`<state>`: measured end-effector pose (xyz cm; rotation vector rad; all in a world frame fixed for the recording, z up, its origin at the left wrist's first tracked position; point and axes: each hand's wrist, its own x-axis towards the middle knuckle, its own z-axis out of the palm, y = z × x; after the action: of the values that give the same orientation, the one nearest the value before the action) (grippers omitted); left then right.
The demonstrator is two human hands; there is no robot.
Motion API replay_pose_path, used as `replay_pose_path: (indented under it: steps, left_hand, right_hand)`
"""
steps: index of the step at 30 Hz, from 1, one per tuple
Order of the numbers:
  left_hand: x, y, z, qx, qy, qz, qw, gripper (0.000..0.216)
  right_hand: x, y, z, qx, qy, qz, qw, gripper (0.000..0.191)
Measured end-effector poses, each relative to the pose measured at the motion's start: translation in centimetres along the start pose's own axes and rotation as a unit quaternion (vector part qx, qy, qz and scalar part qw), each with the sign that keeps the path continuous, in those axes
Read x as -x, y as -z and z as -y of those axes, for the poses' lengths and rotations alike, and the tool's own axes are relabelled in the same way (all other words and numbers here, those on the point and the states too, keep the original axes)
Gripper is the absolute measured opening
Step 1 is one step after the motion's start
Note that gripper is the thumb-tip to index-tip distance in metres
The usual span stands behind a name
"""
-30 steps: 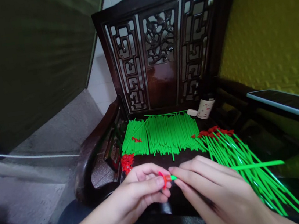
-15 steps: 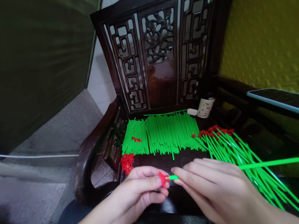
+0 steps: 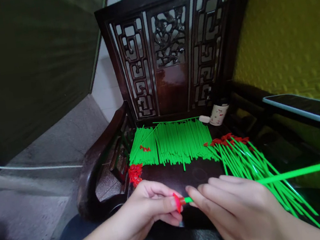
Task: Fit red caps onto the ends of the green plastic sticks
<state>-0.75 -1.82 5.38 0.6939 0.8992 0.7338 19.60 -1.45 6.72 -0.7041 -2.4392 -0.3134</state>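
Observation:
Between the thumb and fingers of my left hand is a small red plastic cap with a flared, petal-like rim. My right hand is wrapped round a green plastic stick, whose long end juts out to the right. The stick's short end meets the neck of the red cap; how deep it sits inside I cannot tell. Loose red caps lie in a small heap beyond my left hand. To the right, a pile of green sticks with red caps on their far ends lies partly behind my right hand.
Rows of bare green sticks cover the back of the dark wooden chair seat, with a few red caps on top. A patterned cup and a small white case stand behind. A phone rests on the right armrest.
Both hands have come slightly lower, with the cap and stick between them. The stick's free end has swung upward and reaches further right.

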Motion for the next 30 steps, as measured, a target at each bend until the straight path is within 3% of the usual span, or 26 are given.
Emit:
replay_pose_path:
  steps: [10, 17, 20, 22, 25, 30]
  left_hand:
    - [-0.4, 0.0, 0.8, -0.039, -0.056, -0.060, 0.996, 0.018]
    - [0.0, -0.1, 0.0, -0.032, -0.044, -0.046, 0.997, 0.020]
    - [-0.1, -0.1, -0.3, -0.061, -0.072, -0.054, 0.994, 0.029]
    - [-0.2, 0.0, -0.4, -0.076, -0.099, -0.052, 0.991, 0.033]
    - [-0.2, 0.3, -0.4, -0.099, -0.126, -0.033, 0.987, 0.022]
    - [-0.4, 0.8, 0.0, -0.065, -0.078, -0.030, 0.994, 0.020]
  right_hand:
    - [0.2, -0.5, 0.4, 0.073, 0.022, 0.007, 0.997, 0.042]
    - [-0.5, -0.5, 0.0, -0.028, -0.062, -0.040, 0.997, 0.025]
    - [-0.6, -0.7, -0.1, -0.037, -0.076, -0.041, 0.996, 0.022]
    - [-0.6, -0.8, -0.1, -0.045, -0.077, -0.031, 0.996, 0.022]
    - [-0.5, -0.7, -0.1, -0.085, -0.088, 0.011, 0.992, 0.023]
    - [-0.3, -0.5, -0.2, -0.115, -0.103, 0.060, 0.986, 0.021]
